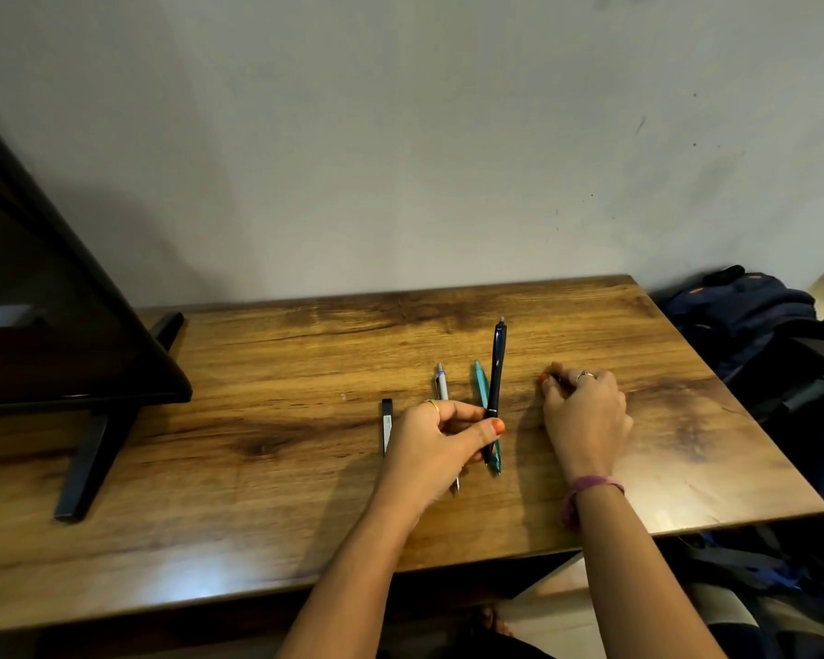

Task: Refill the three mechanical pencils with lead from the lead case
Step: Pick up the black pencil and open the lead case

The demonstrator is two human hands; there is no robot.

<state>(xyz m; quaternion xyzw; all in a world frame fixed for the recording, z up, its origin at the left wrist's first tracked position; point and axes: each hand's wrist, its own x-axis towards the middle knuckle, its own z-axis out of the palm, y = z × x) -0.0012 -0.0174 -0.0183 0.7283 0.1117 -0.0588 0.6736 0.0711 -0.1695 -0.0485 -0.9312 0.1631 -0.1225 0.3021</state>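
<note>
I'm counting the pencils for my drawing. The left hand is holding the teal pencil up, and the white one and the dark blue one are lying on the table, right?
Not quite. The head view shows the left hand holding the dark blue pencil up; the white pencil and the teal pencil lie on the table.

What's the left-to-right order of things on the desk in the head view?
Monitor stand → lead case → left hand → white pencil → teal pencil → dark blue pencil, gripped by the left hand → right hand → backpack beside the desk.
</note>
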